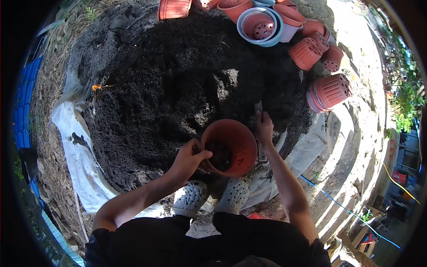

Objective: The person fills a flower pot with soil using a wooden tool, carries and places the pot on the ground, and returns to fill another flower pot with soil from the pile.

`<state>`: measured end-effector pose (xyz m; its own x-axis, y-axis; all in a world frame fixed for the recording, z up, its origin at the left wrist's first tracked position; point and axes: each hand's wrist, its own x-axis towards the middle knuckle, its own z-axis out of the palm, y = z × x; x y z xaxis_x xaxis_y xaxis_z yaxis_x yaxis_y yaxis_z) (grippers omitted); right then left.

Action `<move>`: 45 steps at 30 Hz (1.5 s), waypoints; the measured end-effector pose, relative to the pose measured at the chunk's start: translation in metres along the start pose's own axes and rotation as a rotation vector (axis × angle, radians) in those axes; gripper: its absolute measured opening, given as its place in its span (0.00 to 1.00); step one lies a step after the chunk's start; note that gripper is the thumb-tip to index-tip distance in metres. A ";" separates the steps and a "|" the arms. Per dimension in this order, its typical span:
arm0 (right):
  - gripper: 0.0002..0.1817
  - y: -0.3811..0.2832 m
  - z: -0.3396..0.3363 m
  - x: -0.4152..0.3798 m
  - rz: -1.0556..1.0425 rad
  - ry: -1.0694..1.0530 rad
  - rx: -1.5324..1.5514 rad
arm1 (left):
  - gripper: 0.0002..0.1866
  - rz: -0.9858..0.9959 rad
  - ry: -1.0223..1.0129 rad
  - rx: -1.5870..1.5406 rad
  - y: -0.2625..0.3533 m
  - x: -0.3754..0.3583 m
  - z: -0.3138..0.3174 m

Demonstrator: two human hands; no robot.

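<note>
- From where I stand, taking the held pot as the clock's centre, the left hand comes in at 9 o'clock, its forearm slanting up from the lower left. It is partly closed, pinching the rim, thumb over the edge and fingers curled largely out of sight.
- The right hand is at 2 o'clock, forearm reaching up, fingers closed around a slim tool. Its pale, flat end shows beyond the fingers; the rest is mostly hidden.
- The terracotta pot sits between the hands, just above the shoes, round-mouthed and smooth, mouth towards the wearer. Dark matter lies inside, low down.
- Dark, crumbly soil spreads widely from 9 to 1 o'clock, sunlit in patches.
- A wrinkled white sheet edges it at 9 o'clock and shows again at 3.
- Ribbed stacked pots lie tipped at 2 o'clock, well apart from the right hand; a pale-blue pot is near 1 o'clock.
- Perforated pale shoes at 6 and 7 o'clock limit the near side; the broader room is over the soil towards 10 and 11.
</note>
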<state>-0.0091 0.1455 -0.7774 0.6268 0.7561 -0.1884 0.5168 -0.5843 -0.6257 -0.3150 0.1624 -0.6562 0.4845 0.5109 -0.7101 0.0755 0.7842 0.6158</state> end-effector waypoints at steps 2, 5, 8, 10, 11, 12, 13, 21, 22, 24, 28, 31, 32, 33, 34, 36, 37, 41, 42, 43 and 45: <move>0.24 -0.001 0.003 -0.006 -0.046 -0.094 0.033 | 0.10 -0.018 0.042 -0.012 0.000 0.003 0.001; 0.22 0.010 0.006 -0.005 -0.140 -0.115 0.046 | 0.10 -0.018 0.048 -0.009 0.002 0.007 0.006; 0.19 0.002 -0.018 -0.006 0.218 -0.387 0.411 | 0.11 -0.023 0.053 -0.004 0.008 0.009 0.009; 0.17 -0.005 -0.031 -0.009 0.240 -0.422 0.575 | 0.11 -0.021 0.060 -0.007 0.014 0.009 0.011; 0.17 -0.010 -0.039 -0.010 0.239 -0.418 0.575 | 0.11 -0.017 0.054 -0.032 0.016 0.009 0.010; 0.18 -0.013 -0.047 -0.014 0.212 -0.398 0.528 | 0.12 -0.013 0.051 -0.058 0.018 0.010 0.009; 0.19 -0.016 -0.053 -0.017 0.185 -0.381 0.481 | 0.12 -0.013 0.053 -0.061 0.019 0.011 0.008; 0.14 -0.034 -0.100 -0.050 -0.468 -0.152 -0.058 | 0.12 0.039 0.050 -0.109 0.037 0.018 -0.001; 0.13 -0.035 -0.104 -0.052 -0.585 -0.124 -0.119 | 0.12 0.039 0.049 -0.110 0.037 0.020 -0.002; 0.13 -0.031 -0.108 -0.049 -0.553 -0.078 -0.096 | 0.11 0.062 0.059 -0.115 0.036 0.022 -0.004; 0.15 -0.017 -0.115 -0.028 -0.314 0.052 -0.014 | 0.11 0.032 0.068 -0.087 0.038 0.016 0.003; 0.18 0.011 -0.109 0.002 -0.150 0.197 -0.052 | 0.11 0.019 0.062 -0.061 0.032 0.010 0.006; 0.22 0.020 -0.106 0.012 -0.048 0.206 -0.083 | 0.11 0.003 0.049 -0.047 0.031 0.008 0.007; 0.22 0.029 -0.100 0.019 -0.050 0.205 -0.082 | 0.11 -0.012 0.036 -0.033 0.030 0.006 0.007; 0.23 0.035 -0.093 0.025 -0.031 0.273 -0.104 | 0.11 -0.010 0.039 -0.035 0.026 0.006 0.007; 0.24 0.040 -0.081 0.032 -0.017 0.336 -0.124 | 0.11 0.001 0.035 -0.011 0.019 0.007 0.006; 0.24 0.038 -0.074 0.033 0.049 0.323 -0.124 | 0.11 0.003 0.038 -0.013 0.019 0.006 0.006; 0.23 0.012 -0.033 0.016 0.029 0.194 -0.206 | 0.11 -0.011 0.050 -0.006 0.019 0.004 0.006; 0.22 0.006 -0.019 0.009 0.007 0.117 -0.147 | 0.11 -0.004 0.058 -0.006 0.018 0.004 0.005; 0.22 0.001 -0.007 0.001 -0.015 0.041 -0.090 | 0.11 -0.002 0.056 -0.006 0.018 0.005 0.004; 0.22 -0.005 0.009 -0.017 -0.081 -0.017 -0.033 | 0.11 -0.004 0.061 -0.002 0.015 0.007 0.003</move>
<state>-0.0278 0.1388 -0.7780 0.5728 0.8056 -0.1512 0.5842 -0.5306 -0.6141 -0.3079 0.1769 -0.6506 0.4302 0.5279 -0.7323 0.0759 0.7872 0.6120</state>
